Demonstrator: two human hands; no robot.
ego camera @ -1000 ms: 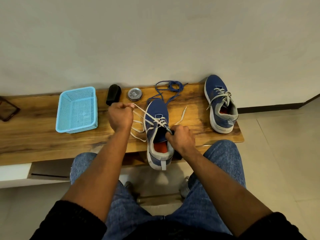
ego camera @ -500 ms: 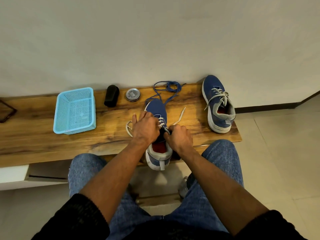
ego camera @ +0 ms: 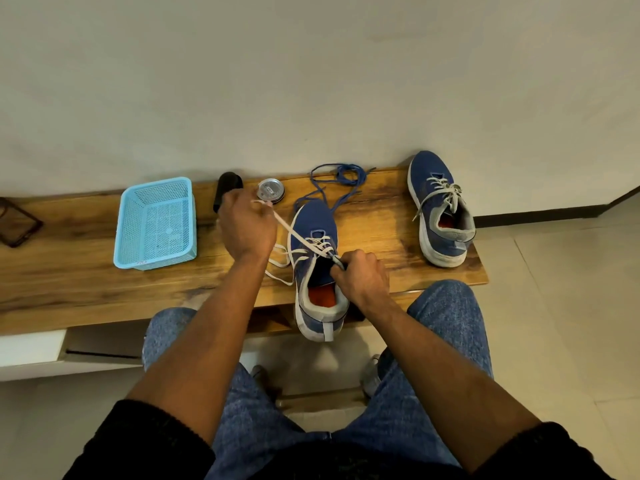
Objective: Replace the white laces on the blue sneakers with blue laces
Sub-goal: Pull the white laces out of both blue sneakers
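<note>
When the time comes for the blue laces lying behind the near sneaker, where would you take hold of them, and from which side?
I would probably pinch the blue laces at the tangled coil near the wall, coming from above. The coil bunches the strands, so one pinch should gather both. The loose ends trail toward the toe of the near sneaker, so lifting up and away should drag them free.

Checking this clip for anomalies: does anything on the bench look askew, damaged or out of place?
Nothing looks damaged or spilled. The near sneaker sits with its heel overhanging the bench edge, steadied by the right hand while the left hand pulls its white lace. The blue laces lie in a loose tangle by the wall.
</note>
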